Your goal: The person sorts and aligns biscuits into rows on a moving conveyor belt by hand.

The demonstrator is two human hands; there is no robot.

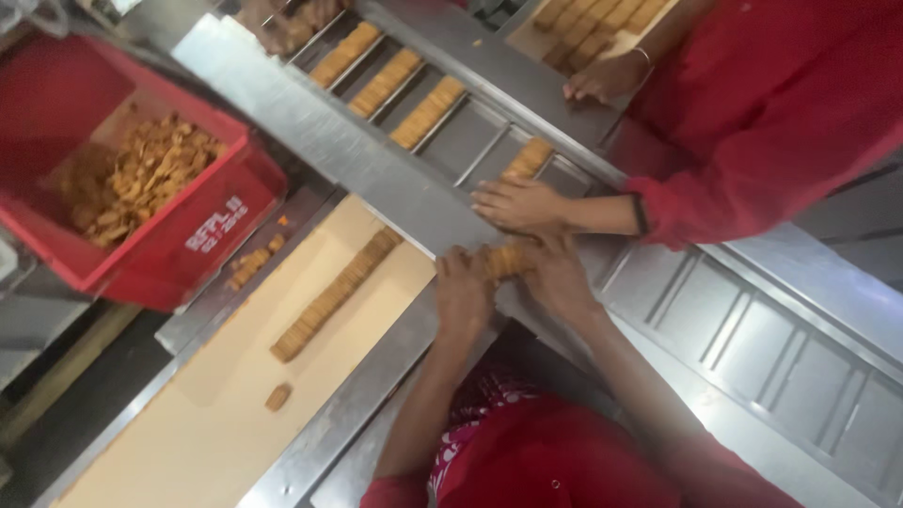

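My left hand [463, 287] and my right hand [557, 275] press from both ends on a short stack of brown biscuits [505, 261], held over the steel rail of the conveyor [357, 150]. Just above, a co-worker's hand [519, 203] rests on the conveyor next to a stack of biscuits in a compartment [527, 158]. A long row of biscuits [334, 293] lies on the beige tray [216, 414] to my left.
A red crate [179, 235] full of broken biscuits stands at the left. More stacks [386, 80] fill conveyor compartments further up. The co-worker in red has another hand [602, 83] by a tray of biscuits [593, 23]. A single biscuit [277, 397] lies on the beige tray.
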